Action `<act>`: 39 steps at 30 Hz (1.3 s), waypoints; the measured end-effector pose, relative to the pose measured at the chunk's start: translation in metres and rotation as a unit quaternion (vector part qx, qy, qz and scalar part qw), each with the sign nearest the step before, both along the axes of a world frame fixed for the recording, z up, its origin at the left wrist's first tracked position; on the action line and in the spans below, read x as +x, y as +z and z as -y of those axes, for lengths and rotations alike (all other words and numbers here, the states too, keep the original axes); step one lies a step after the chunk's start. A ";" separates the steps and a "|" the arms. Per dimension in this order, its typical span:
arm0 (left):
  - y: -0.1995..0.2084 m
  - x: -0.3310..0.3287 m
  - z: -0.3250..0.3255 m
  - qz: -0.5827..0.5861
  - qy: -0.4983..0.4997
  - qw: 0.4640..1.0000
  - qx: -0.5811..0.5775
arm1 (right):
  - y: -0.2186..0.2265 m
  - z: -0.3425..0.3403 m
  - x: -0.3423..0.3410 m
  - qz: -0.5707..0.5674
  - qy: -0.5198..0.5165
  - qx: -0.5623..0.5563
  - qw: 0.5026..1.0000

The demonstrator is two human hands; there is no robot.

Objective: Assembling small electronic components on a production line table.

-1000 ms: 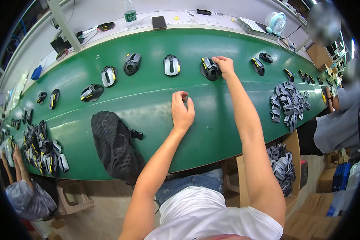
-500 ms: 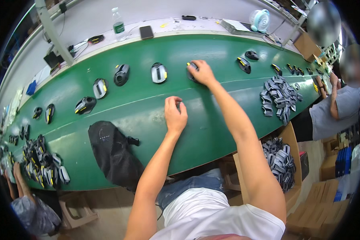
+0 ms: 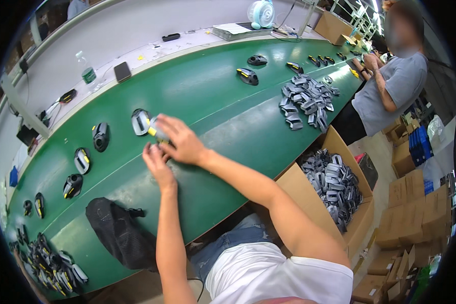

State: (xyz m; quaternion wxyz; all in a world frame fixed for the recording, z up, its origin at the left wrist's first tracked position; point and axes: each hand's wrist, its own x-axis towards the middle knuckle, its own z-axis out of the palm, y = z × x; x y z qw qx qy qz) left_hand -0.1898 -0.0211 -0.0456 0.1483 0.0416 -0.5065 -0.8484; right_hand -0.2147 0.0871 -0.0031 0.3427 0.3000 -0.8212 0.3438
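Over the middle of the green workbench (image 3: 228,121), my two hands meet around one grey-and-black plastic housing (image 3: 159,134) with a yellow piece on it. My right hand (image 3: 181,143) grips it from above and hides much of it. The fingers of my left hand (image 3: 159,167) close on its near end. Just beyond lies another grey-and-black housing (image 3: 140,122), flat on the bench. Farther left are more of the same kind, including a dark housing (image 3: 101,137) and a grey-topped housing (image 3: 82,160).
A black mesh bag (image 3: 117,230) lies left of my forearms. Loose grey parts are heaped in a pile (image 3: 309,99) at the right, near an open cardboard box (image 3: 283,190) of more. Finished-looking housings form a heap (image 3: 48,263) at lower left. A person (image 3: 397,83) stands at far right.
My right hand has brought the housing left and nearer, and my left hand has joined it there. The view has swung to the right.
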 end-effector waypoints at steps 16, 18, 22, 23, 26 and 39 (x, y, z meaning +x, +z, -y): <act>0.016 0.010 0.019 -0.053 -0.019 0.969 -0.240 | -0.012 -0.009 0.016 0.407 0.171 -0.233 0.867; 0.016 0.010 0.024 -0.052 -0.018 0.962 -0.266 | -0.008 -0.006 0.020 0.420 0.165 -0.237 0.860; 0.030 0.013 0.012 -0.042 -0.005 0.944 -0.329 | -0.003 -0.011 0.021 0.457 0.206 -0.332 0.799; 0.033 0.012 0.006 -0.035 0.003 0.947 -0.319 | -0.004 -0.012 0.021 0.450 0.201 -0.336 0.803; 0.020 0.006 0.008 0.008 -0.073 0.990 -0.124 | -0.012 -0.011 0.014 0.396 0.248 -0.407 0.785; 0.020 0.012 0.009 -0.062 0.045 0.916 -0.393 | -0.008 -0.009 0.017 0.391 0.201 -0.387 0.811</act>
